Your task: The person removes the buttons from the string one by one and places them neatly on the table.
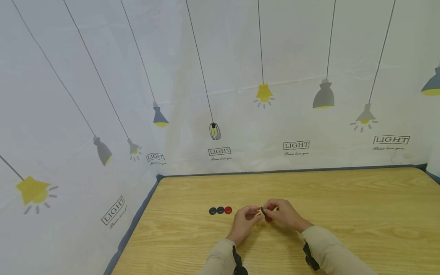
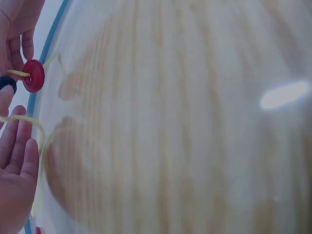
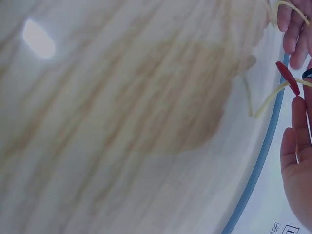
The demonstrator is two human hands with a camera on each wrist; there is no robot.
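Note:
My left hand (image 1: 243,222) pinches a yellow cord (image 2: 41,130) between thumb and fingertips, and the cord runs across its fingers in the left wrist view. Close beside it, my right hand (image 1: 283,214) holds a black button (image 1: 262,210) by the edge. A red button (image 2: 34,76) is threaded on the cord and hangs just below the right fingers. More cord trails beyond the red button towards the table. The tip of the left thumb and the black button's hole are partly hidden at the edges of the wrist views.
Two black buttons (image 1: 216,210) and a red button (image 1: 228,210) lie in a row on the wooden table (image 1: 185,244), left of the hands. Behind the table's dark edge hangs a white cloth (image 1: 240,114) printed with lamps.

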